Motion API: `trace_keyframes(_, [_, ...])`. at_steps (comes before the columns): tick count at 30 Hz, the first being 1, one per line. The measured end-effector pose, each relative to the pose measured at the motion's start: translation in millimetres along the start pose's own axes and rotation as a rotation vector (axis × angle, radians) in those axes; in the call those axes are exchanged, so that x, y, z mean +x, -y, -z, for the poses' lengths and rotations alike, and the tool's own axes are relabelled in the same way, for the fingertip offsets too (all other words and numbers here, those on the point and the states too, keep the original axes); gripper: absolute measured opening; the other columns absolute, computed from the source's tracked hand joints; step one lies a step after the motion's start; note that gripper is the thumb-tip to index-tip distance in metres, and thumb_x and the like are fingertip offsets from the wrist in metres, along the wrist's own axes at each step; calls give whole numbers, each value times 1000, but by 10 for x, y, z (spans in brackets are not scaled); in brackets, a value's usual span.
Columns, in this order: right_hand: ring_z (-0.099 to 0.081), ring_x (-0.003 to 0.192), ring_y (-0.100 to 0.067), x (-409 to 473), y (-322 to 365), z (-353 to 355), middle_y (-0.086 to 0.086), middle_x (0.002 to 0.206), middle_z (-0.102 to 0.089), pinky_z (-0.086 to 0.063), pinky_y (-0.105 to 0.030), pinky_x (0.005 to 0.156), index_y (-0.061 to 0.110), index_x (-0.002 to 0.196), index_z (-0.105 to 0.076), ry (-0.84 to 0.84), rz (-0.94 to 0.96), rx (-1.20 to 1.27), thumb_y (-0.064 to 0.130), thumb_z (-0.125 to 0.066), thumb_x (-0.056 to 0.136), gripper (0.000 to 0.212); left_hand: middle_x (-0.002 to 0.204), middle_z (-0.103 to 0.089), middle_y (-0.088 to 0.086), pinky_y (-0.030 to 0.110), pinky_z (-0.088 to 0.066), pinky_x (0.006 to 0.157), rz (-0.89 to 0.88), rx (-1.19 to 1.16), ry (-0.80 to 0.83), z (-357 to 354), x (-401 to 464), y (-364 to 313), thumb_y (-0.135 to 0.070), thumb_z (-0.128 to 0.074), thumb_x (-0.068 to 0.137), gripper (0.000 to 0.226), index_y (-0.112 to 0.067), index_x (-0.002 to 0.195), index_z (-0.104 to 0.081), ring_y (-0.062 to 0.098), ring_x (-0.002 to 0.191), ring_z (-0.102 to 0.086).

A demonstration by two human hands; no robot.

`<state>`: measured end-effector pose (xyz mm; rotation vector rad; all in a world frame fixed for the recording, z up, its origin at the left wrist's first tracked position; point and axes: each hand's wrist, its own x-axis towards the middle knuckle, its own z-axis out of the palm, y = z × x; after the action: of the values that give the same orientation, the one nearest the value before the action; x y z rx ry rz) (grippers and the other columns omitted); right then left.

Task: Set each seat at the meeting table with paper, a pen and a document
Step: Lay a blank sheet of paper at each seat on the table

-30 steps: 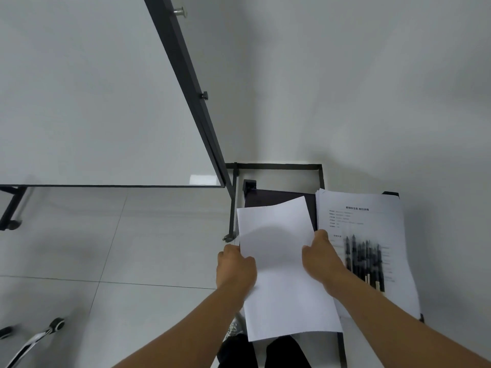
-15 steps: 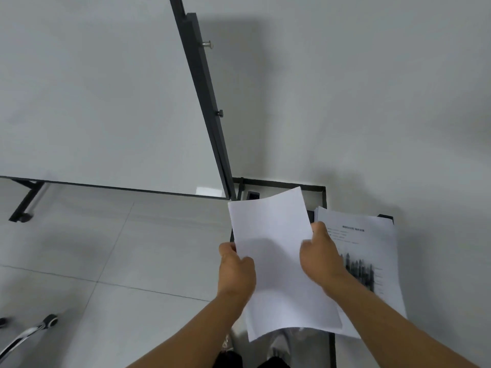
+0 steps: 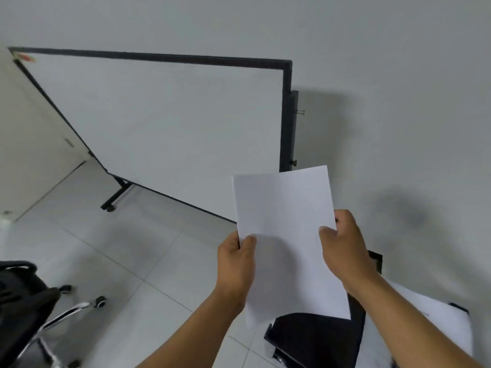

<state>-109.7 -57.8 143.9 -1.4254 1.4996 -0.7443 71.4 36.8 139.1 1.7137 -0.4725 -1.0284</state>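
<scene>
- We held the paper up in front of us with both hands.
- Our left hand pinched its left edge, thumb on top.
- Our right hand gripped its right edge, fingers curled round it.
- Behind it stood a whiteboard; a chair sat at lower left.

We see a pale grey tiled floor; on it stand the black-framed whiteboard's wheeled foot and a black office chair's chrome caster base. At lower right, a low black stand carries white printed sheets.
</scene>
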Motion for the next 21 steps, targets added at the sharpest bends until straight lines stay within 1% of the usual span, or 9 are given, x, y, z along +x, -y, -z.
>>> trace_keyframes(3, [-55,73,-20,18,430,-193,-6,102,-68,-47,-36,59,24,107,-54,46,76,64,10,-48,100,16,78,-61,8,35,-47,59,-73,-54,-41,343,10,-229,-24,-59,103,33,9,99,-57,22,68,-55])
trace_keyframes(5, [-57,71,-20,-15,744,-382,-5,100,-70,-48,-35,58,25,106,-56,80,133,105,9,-50,101,18,76,-62,5,32,-47,57,-146,-57,-104,632,9,-387,-25,-57,106,31,4,96,-59,19,66,-57])
trace_keyframes(9, [-63,75,-24,-161,1313,-817,-5,102,-73,-54,-41,64,29,106,-59,167,247,166,10,-53,102,21,77,-66,-3,27,-50,58,-322,-28,-227,1245,10,-667,-29,-51,113,25,-18,94,-62,14,67,-62])
trace_keyframes(12, [-55,68,-20,-303,1705,-1195,-6,95,-71,-49,-38,59,32,104,-58,239,340,165,14,-53,103,19,79,-67,-3,29,-51,60,-417,-25,-298,1757,-30,-850,-30,-48,116,25,-20,97,-62,13,69,-62])
trace_keyframes(14, [-47,64,-19,-416,1974,-1483,-17,93,-64,-42,-37,55,29,103,-55,282,411,146,15,-53,103,14,82,-68,3,29,-52,62,-470,-41,-345,2139,-69,-942,-28,-48,116,24,-17,99,-61,11,70,-61])
trace_keyframes(15, [-44,64,-20,-481,2096,-1592,-21,96,-61,-41,-39,56,28,103,-54,299,440,135,16,-53,102,12,79,-66,1,26,-50,61,-491,-52,-376,2291,-91,-977,-26,-48,116,25,-15,97,-60,9,68,-59])
trace_keyframes(16, [-44,64,-21,-550,2238,-1751,-22,98,-61,-41,-41,56,28,103,-53,314,482,134,17,-54,102,11,72,-62,-7,21,-47,58,-508,-63,-421,2485,-124,-1028,-23,-49,116,26,-14,92,-57,5,63,-54])
trace_keyframes(18, [-49,64,-21,-728,2514,-2065,-13,96,-64,-45,-41,58,31,101,-53,336,566,130,17,-55,103,14,61,-53,-21,13,-40,53,-524,-67,-507,2870,-171,-1125,-17,-50,115,33,-17,83,-49,-1,55,-44])
trace_keyframes(21, [-56,66,-26,-1006,2965,-2546,8,90,-67,-47,-35,58,34,99,-53,385,671,162,15,-55,104,20,62,-53,-19,15,-39,55,-546,-71,-609,3485,-180,-1244,-18,-50,115,32,-15,82,-49,0,56,-44])
